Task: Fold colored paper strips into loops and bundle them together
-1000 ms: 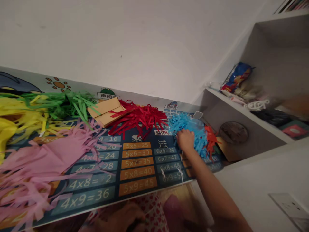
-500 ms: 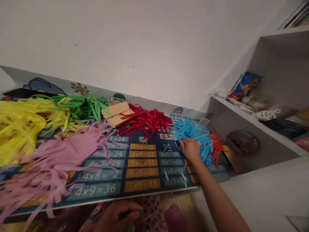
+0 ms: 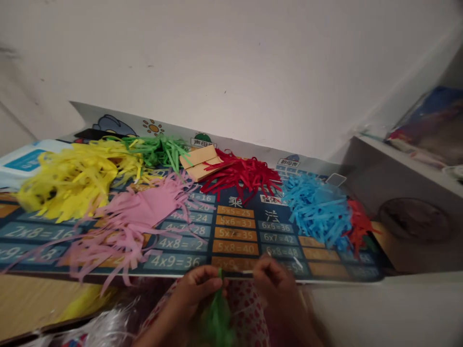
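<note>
My left hand (image 3: 197,286) is closed at the table's front edge, pinching the top of a green paper-strip tassel (image 3: 219,313) that hangs down over my lap. Just right of it, my right hand (image 3: 277,282) is blurred, its fingers closed. A thin white string (image 3: 247,272) shows as a short streak by those fingers; its full run is lost in the blur. Beyond my hands, fringed paper bundles lie on the mat: pink (image 3: 144,207), red (image 3: 242,173) and blue (image 3: 318,209).
A multiplication-table mat (image 3: 237,234) covers the table. Yellow strips (image 3: 77,178), green strips (image 3: 162,149), tan folded paper (image 3: 200,161) and orange-red strips (image 3: 358,224) lie farther out. A white-and-blue pack (image 3: 21,164) sits left; shelving (image 3: 405,207) stands right. Clear plastic (image 3: 108,323) lies lower left.
My right hand has come back from beside the blue strips to the front edge, bringing the string. My left hand has risen with the green tassel. The view has turned left.
</note>
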{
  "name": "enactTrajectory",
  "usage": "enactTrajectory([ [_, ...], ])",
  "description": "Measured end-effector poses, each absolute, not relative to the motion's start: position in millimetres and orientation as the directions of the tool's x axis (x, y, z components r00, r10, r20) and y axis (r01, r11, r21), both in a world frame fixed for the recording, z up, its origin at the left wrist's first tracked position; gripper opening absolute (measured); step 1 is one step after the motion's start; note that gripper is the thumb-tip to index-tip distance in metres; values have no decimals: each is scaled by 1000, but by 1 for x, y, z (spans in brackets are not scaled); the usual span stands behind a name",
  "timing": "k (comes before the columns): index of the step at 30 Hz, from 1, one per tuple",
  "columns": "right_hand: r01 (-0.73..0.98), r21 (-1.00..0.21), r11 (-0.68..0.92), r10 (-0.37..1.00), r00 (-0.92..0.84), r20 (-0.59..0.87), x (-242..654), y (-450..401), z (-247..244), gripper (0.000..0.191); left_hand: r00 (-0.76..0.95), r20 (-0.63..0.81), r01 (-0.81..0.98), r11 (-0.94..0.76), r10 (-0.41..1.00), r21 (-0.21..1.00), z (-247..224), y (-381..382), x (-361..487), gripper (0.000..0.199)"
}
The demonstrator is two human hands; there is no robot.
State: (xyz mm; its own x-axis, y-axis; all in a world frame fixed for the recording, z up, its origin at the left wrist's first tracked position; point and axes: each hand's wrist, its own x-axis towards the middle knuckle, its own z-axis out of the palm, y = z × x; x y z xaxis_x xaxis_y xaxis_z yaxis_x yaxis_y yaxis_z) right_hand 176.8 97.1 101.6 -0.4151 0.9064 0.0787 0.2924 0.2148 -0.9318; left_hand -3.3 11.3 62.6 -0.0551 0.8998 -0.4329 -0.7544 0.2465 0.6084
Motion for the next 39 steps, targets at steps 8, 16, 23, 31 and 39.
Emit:
enactTrajectory([
  [8,307,-900,309,918,-343,198,157,64,93,18,-43,-449,-815,229,892,532,64,9,1,33],
  [16,378,-861,340,905,-382,190,163,62,88,16,-97,-419,-780,193,903,596,60,7,2,37],
  [23,391,-827,404,896,-351,272,157,53,87,20,-142,-400,-687,202,905,699,64,10,-1,41],
  [31,402,-819,410,880,-412,238,157,57,87,16,-273,-294,-407,167,916,898,68,5,2,32],
  [39,425,-876,226,913,-405,39,159,57,78,17,-344,-24,169,87,939,982,76,-2,2,15],
])
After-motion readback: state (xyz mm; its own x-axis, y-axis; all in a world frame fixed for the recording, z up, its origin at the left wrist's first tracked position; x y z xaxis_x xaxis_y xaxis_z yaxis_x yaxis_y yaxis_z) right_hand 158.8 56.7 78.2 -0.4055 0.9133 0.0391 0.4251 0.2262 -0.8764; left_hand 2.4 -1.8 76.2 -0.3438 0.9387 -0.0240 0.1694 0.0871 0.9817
